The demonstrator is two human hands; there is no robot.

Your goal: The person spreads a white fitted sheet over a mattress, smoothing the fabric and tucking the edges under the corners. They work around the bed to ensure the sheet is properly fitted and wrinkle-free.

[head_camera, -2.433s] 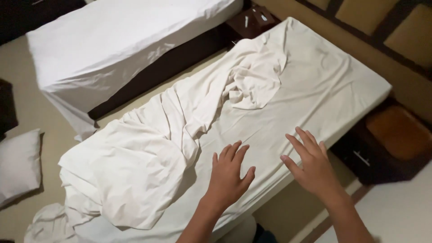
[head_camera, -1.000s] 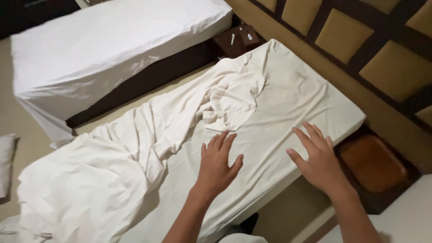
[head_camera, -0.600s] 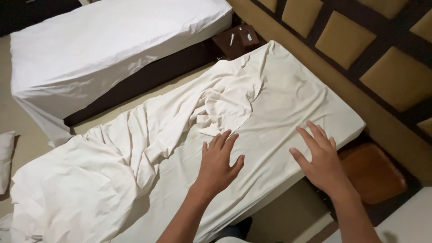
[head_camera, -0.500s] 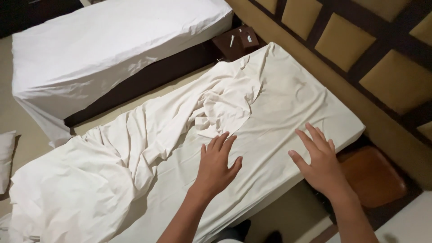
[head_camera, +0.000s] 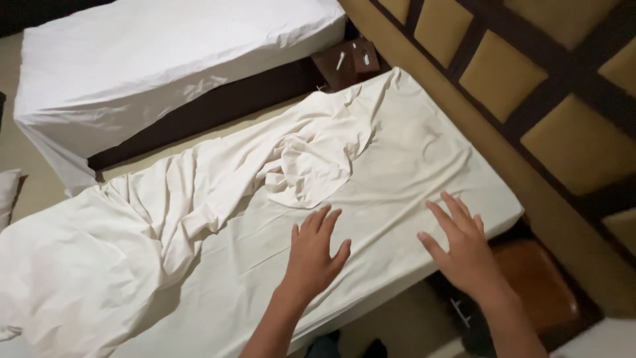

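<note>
Left hand: the left hand (head_camera: 315, 255) lies flat on the cream-white cotton bed sheet (head_camera: 371, 199), palm down, fingers spread open and holding nothing. The fingertips are just beside the lower edge of the crumpled part.
Right hand: the right hand (head_camera: 464, 248) is also open, with fingers spread wide and nothing pinched. It is at the near edge of the mattress, close to the corner; if the palm truly touches the sheet or is only above it, I cannot tell.
Sheet: it covers the narrow single mattress (head_camera: 493, 219) and looks smooth under and between the two hands.
Crumpled part: a loose, wrinkled white top sheet (head_camera: 199, 199) lies bunched along the middle and left of the bed, and one thick fold sits just above the left hand. To the left it spreads into a big heap that hangs over the end of the bed.
Around the bed: a second bed with smooth white cover (head_camera: 165, 59) stands well apart, across a strip of floor. A dark brown wooden nightstand (head_camera: 348, 63) is between the two beds at the wall. A wall with padded tan square panels (head_camera: 530, 79) runs along the right side. A brown leather stool (head_camera: 536, 285) is just beside the right hand, lower than the mattress.
</note>
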